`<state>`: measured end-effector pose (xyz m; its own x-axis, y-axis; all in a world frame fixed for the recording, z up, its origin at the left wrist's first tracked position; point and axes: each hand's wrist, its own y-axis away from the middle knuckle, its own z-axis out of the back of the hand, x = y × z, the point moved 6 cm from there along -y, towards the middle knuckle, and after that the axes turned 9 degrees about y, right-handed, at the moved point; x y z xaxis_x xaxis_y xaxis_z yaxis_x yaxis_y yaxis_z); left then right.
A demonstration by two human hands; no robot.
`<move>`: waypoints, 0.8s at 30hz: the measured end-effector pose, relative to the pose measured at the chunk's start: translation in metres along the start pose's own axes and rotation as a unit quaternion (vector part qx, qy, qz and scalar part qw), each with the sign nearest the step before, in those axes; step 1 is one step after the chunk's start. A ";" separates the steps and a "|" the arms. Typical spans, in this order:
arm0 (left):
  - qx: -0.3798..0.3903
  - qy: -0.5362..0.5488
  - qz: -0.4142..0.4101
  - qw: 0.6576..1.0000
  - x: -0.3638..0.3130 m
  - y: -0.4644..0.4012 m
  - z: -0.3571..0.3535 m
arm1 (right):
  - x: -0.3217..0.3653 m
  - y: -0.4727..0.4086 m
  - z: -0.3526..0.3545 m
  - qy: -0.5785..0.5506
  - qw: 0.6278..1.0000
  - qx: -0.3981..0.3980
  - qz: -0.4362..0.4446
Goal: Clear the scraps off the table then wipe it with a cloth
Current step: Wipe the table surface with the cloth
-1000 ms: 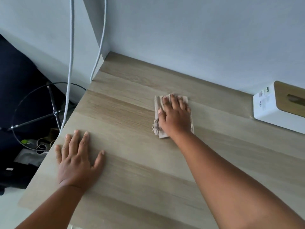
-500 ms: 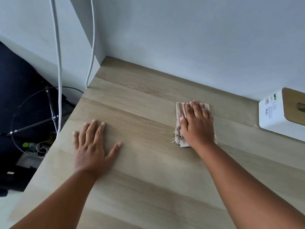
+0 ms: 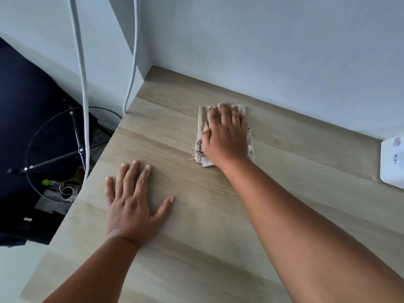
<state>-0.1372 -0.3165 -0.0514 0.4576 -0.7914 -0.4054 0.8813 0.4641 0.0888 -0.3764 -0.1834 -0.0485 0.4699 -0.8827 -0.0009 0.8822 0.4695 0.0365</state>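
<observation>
The right hand (image 3: 225, 134) presses flat, fingers straight, on the folded cloth (image 3: 202, 125) near the table's (image 3: 218, 248) far edge to wipe, while the left hand (image 3: 131, 197), splayed and empty, likely steadies the person

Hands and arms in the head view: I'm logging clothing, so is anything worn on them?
Nothing visible. Both forearms are bare, with no sleeves in frame. The left hand and right hand show no gloves, rings, watch or wristband; the fingernails look short and unpainted.

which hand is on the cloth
The right hand, pressing flat on the folded beige cloth; the left hand lies flat on the bare table.
</observation>
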 end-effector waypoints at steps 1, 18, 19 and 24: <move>0.000 0.001 0.001 1.000 0.000 0.000 0.000 | 0.006 0.004 -0.001 -0.003 1.000 0.000 0.029; -0.027 0.010 -0.005 1.000 0.009 0.002 -0.002 | 0.036 -0.033 0.001 0.011 0.998 0.043 -0.035; -0.027 0.009 -0.004 1.000 0.010 0.002 -0.002 | 0.052 -0.035 -0.001 0.017 0.998 0.049 -0.018; -0.024 0.006 -0.005 1.000 0.011 -0.001 -0.001 | 0.062 -0.015 -0.002 0.014 0.991 0.037 0.130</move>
<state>-0.1334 -0.3253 -0.0570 0.4464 -0.7915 -0.4174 0.8792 0.4748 0.0400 -0.3608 -0.2448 -0.0515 0.6822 -0.7311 -0.0087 0.7272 0.6773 0.1118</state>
